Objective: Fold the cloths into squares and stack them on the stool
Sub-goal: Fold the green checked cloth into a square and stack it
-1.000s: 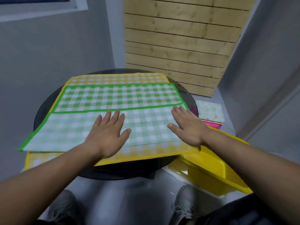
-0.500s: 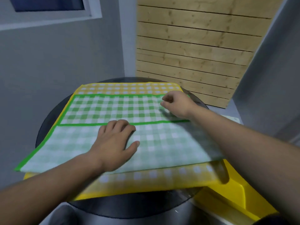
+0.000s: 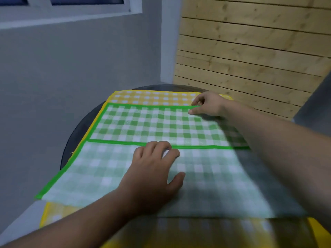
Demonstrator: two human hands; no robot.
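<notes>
On a dark round table (image 3: 76, 135), green-checked cloth (image 3: 152, 126) over yellow-checked cloth (image 3: 152, 98), right hand (image 3: 209, 104) pinching its far hem, left hand (image 3: 154, 169) pressing, fingers (image 3: 161, 146) bent.

no text, label, brand, number or sign can be read anywhere in this view. the green checked cloth (image 3: 161, 126) and the yellow checked cloth (image 3: 152, 98) under it carry only their check pattern and plain coloured borders, and the plank wall (image 3: 250, 51) shows only wood grain and knots.
</notes>
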